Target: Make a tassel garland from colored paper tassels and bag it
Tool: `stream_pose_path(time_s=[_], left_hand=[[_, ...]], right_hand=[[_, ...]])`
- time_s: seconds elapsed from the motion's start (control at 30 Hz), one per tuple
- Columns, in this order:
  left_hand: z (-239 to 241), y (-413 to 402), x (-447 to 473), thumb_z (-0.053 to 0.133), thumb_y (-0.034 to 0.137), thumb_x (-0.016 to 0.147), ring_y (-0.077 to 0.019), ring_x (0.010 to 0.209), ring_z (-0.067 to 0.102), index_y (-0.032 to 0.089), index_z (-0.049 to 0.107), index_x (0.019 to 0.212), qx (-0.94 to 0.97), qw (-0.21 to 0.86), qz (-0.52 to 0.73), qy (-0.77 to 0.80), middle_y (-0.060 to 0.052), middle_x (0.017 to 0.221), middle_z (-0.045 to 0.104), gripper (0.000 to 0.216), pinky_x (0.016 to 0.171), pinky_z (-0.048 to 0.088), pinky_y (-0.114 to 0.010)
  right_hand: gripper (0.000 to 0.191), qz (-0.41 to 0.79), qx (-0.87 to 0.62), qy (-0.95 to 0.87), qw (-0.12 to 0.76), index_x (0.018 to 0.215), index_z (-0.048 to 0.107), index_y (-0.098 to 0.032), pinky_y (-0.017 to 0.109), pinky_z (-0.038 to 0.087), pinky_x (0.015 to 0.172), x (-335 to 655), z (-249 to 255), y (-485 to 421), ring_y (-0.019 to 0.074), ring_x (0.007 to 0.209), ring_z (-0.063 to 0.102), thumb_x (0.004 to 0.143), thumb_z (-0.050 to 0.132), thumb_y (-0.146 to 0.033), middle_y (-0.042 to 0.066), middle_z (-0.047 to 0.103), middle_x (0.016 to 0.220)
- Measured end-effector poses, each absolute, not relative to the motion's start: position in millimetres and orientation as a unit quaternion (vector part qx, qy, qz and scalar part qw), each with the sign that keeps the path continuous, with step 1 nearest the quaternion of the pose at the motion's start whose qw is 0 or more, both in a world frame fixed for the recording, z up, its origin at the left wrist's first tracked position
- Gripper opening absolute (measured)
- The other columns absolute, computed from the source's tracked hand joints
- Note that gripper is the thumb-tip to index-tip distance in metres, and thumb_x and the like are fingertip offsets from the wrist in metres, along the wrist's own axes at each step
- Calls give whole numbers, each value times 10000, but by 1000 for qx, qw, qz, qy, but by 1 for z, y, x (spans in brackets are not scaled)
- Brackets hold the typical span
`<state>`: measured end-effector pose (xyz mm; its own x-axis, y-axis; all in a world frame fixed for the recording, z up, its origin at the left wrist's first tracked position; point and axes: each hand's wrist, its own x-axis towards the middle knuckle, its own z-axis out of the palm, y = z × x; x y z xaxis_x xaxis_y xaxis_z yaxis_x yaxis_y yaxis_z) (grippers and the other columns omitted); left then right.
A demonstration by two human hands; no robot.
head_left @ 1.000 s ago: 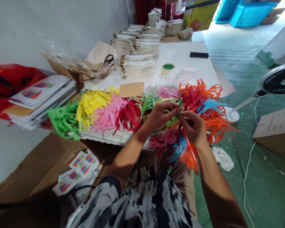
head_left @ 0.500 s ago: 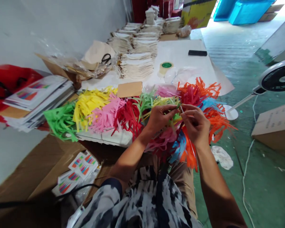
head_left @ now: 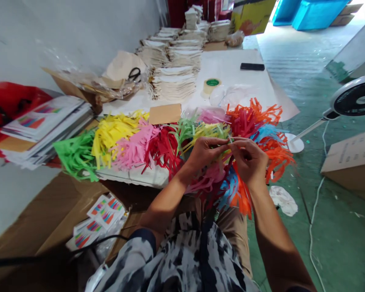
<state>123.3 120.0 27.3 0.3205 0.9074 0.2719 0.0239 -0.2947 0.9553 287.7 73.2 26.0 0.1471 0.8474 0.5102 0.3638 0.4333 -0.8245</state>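
- Pinching a thin pale strip point(head_left: 230, 139), the left hand point(head_left: 205, 152) and right hand point(head_left: 250, 159) meet fingertip to fingertip above a run of fringed tassels point(head_left: 162, 148); thumb and finger press together on each hand, though the strip is too small to identify further.
- Weighing next to nothing, by all appearances, the tassels should handle as soft and limp, their narrow strands (tissue or crepe paper, perhaps) apt to bend, tangle and tear under a hard tug.
- Gathered ends, mostly hidden here, probably offer the surest hold; a gentle fingertip pinch there would spare the loose fringe, and the matte surface seems unlikely to slip.
- Lining the front of the desk point(head_left: 136, 177), the tassels lie side by side: a green tassel point(head_left: 76, 156) at the far left, then a yellow tassel point(head_left: 114, 134), a pink tassel point(head_left: 134, 148) and red.
- Blue strands point(head_left: 229, 188) and orange strands point(head_left: 242, 198) spill over the desk's front edge beneath the right hand.
- Flaring in uneven, ruffled sprays, the bright colors surround a plain tan card point(head_left: 165, 114) resting just behind.
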Motion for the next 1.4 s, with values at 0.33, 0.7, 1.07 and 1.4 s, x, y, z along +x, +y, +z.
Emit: stream_pose_path(time_s=[0.33,0.7,1.07,1.4], left_hand=[[30,120,122,824,419,856,-203,865,785,238,865,993,633,498,471,360,-62,992,847,231,794,619,-324],[35,103,133,584,317,1022,-150,793,729,180,737,1121,772,126,431,449,-66,982,815,228,670,463,-261],[26,129,124,801,554,840,-76,509,602,165,658,990,593,529,477,374,-47,854,782,441,499,498,-206],[33,121,127,789,459,859,-85,561,599,167,725,974,648,436,479,401,-25,834,746,320,514,441,-212]], right_hand=[[113,165,-472,-631,593,939,785,-231,284,508,616,289,24,75,186,849,724,964,715,-316,72,792,1042],[164,143,-514,-599,597,940,776,-216,279,463,579,286,18,79,146,684,643,965,708,-364,58,779,979],[133,156,-520,-617,570,918,776,-219,288,438,569,289,25,72,146,721,645,957,713,-330,65,770,1076],[147,157,-537,-632,536,864,768,-204,276,473,571,290,27,74,164,771,687,954,718,-310,69,765,1021]])
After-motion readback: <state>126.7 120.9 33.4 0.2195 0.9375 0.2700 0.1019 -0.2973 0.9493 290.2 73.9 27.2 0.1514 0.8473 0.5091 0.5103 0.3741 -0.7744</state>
